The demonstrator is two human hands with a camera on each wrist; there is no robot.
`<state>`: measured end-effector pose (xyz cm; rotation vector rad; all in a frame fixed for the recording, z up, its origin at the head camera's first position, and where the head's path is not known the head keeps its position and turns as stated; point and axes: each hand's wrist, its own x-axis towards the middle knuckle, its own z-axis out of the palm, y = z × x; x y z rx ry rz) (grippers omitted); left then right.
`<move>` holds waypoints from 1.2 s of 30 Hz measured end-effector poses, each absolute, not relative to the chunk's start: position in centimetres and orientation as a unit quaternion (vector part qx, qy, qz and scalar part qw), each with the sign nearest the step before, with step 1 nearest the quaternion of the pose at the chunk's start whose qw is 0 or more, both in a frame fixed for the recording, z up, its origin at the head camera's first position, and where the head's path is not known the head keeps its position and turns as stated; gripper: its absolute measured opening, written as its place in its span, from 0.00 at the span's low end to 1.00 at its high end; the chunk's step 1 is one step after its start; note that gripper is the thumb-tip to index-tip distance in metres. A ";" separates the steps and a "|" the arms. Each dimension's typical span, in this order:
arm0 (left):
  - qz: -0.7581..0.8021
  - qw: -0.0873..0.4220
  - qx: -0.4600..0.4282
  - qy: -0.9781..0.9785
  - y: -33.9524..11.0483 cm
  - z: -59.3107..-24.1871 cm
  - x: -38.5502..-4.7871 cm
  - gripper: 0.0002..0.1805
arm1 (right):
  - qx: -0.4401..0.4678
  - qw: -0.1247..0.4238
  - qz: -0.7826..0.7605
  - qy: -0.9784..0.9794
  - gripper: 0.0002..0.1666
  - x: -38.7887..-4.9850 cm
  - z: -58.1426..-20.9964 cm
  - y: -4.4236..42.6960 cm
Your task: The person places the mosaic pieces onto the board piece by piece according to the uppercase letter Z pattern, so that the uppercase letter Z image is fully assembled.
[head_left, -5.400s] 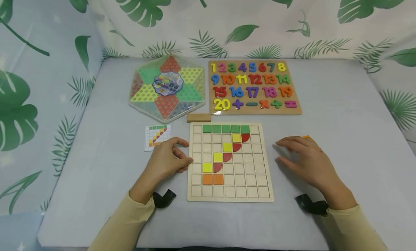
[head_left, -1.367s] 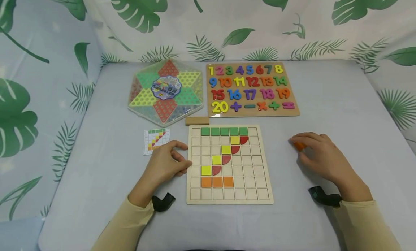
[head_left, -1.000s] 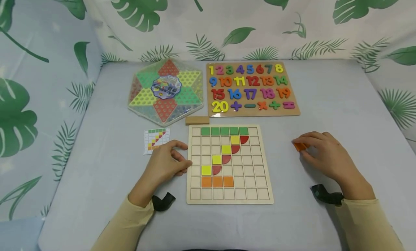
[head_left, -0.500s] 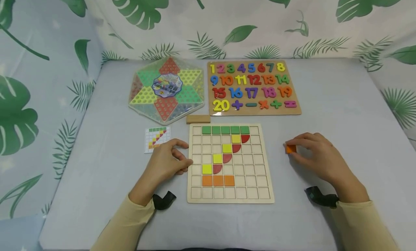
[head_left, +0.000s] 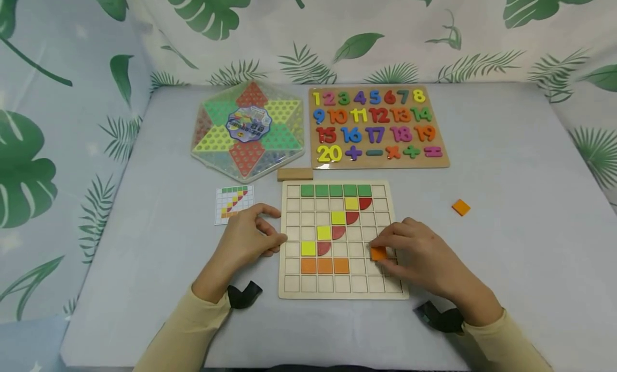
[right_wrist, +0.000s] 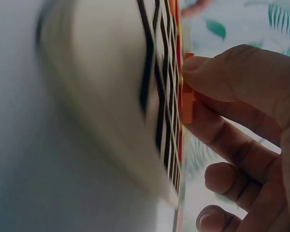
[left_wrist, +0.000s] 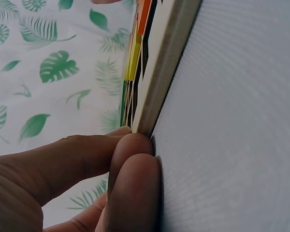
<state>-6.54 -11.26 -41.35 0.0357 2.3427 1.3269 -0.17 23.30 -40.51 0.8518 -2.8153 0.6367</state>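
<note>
The wooden grid board (head_left: 342,294) lies in the middle, holding green, yellow and orange square tiles and red quarter-circles. My right hand (head_left: 424,254) is over its right part and pinches an orange square tile (head_left: 378,253) between thumb and fingertips. That tile (right_wrist: 187,107) also shows in the right wrist view. Three orange tiles (head_left: 325,266) sit side by side in the sixth row. Fingertips of my left hand (head_left: 248,233) touch the board's left edge; the left wrist view shows them against its side (left_wrist: 159,72). A loose orange tile (head_left: 461,207) lies right of the board.
A pattern card (head_left: 231,198) lies left of the board, partly behind my left hand. A wooden block (head_left: 295,174) touches or nearly touches the board's top edge. Farther back are a hexagonal Chinese checkers board (head_left: 248,128) and a number puzzle board (head_left: 376,128).
A third orange tile has joined the two in the row. My right hand has moved left over the board with an orange tile, uncovering another on the table. The left hand stays put.
</note>
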 end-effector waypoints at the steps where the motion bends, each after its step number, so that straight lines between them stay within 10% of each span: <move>1: 0.480 0.223 0.013 0.848 -11.3 -41.3 -6.5 0.26 | 0.289 0.063 0.213 -0.931 0.20 -0.1 -40.6 22.9; 36: 0.471 0.220 0.016 0.854 -11.2 -41.3 -6.6 0.26 | 0.279 0.070 0.220 -0.932 0.21 -0.5 -41.2 22.6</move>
